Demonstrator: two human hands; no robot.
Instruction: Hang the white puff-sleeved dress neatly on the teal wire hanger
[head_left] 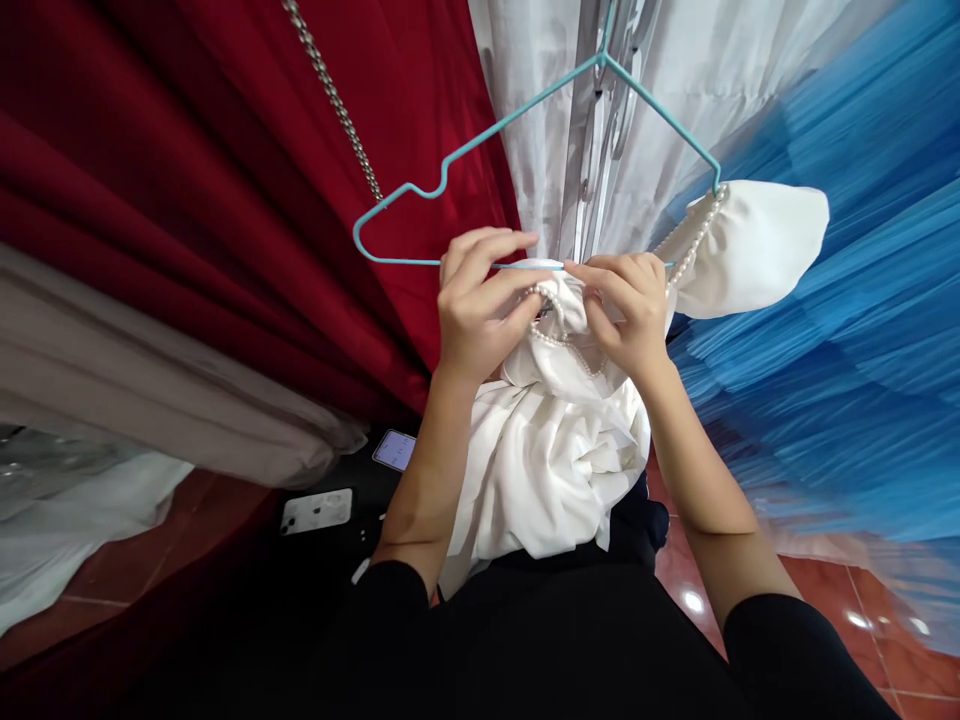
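Note:
A light blue wire hanger (517, 112) hangs in front of me. On its right shoulder is a pearl strap (699, 238) of a white satin garment (555, 450), whose puffed white part (765, 245) sticks out to the right. The rest of the garment bunches below the hanger's bottom bar. My left hand (484, 295) is at the bar, thumb and fingers closing on the garment's beaded edge. My right hand (626, 305) pinches the white cloth at the bar, just right of my left hand. A loop of pearls hangs between the hands.
Red cloth (300, 220) fills the left, with a beaded chain (337, 105) before it. Blue tulle (847, 350) hangs at the right, white curtains (690, 90) behind. Two phones, one with its white back up (316, 511) and one with a lit screen (394, 449), lie on a black surface.

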